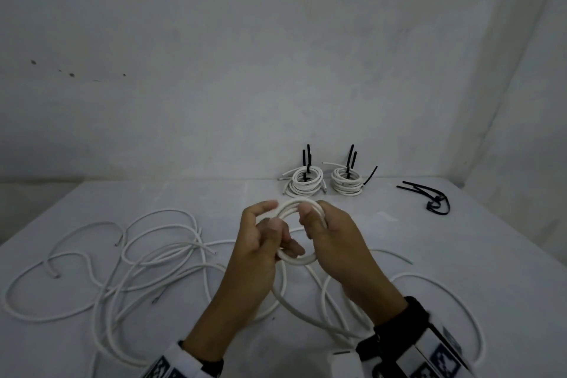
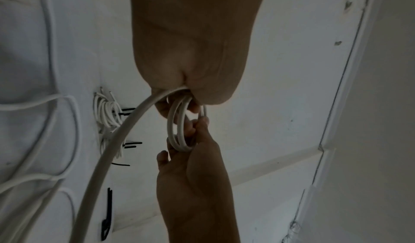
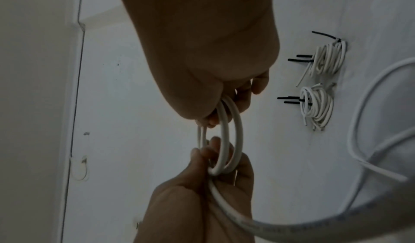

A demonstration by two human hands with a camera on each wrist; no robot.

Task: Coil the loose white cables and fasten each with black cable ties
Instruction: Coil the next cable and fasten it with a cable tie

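Midair, both hands (image 1: 302, 235) round coil (image 1: 299, 259); table edge (image 1: 503, 224) apparently far.

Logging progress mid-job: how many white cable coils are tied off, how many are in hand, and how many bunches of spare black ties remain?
Finished white cable coils fastened with black ties: 2 (left coil, right coil)
Unfinished white cable coil, gripped by left hand and right hand: 1
Bunch of spare black cable ties: 1
Total: 4
The loose white cables are too tangled to count.

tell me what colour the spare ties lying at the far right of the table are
Black; the spare ties show best in the head view.
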